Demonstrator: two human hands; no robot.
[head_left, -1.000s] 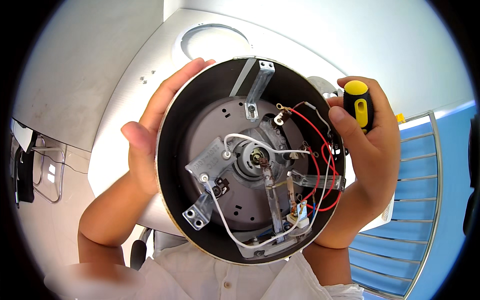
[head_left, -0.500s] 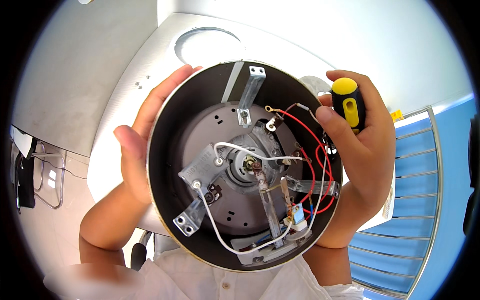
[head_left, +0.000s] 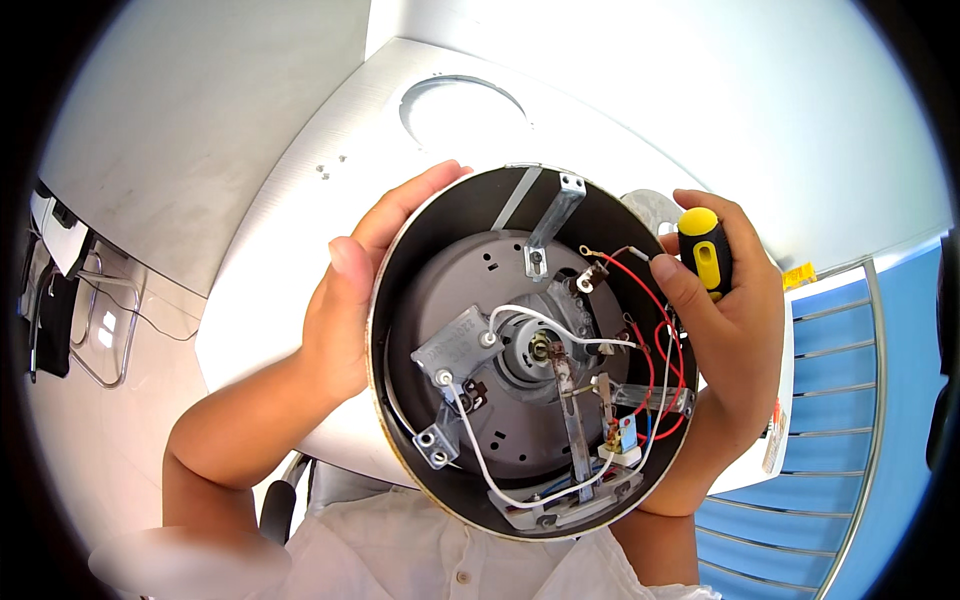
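Between my hands is a round rice cooker body (head_left: 470,218), its open underside facing me. My left hand (head_left: 345,300) presses on its left side, fingers along the outer wall and thumb raised. My right hand (head_left: 745,335) supports the right side and also holds a short screwdriver (head_left: 706,252) with a yellow-and-black handle; its shaft is hidden. Inside the body, a grey metal plate (head_left: 455,285) carries brackets, a central spring part (head_left: 540,348) and a long metal lever (head_left: 572,420). White wires (head_left: 475,455) and red wires (head_left: 655,290) loop across; one red wire's ring terminal (head_left: 587,250) hangs loose.
On the white table (head_left: 300,240) lie a thin metal ring (head_left: 403,112), several small screws (head_left: 325,170) and a grey disc (head_left: 652,210). A yellow item (head_left: 800,276) sits by the right edge. Beyond are a metal railing (head_left: 870,340) and a metal-framed chair (head_left: 125,370) at left.
The cooker body and both hands have shifted right and slightly down in view. The table and its ring have also shifted right and down. Both hands keep their hold.
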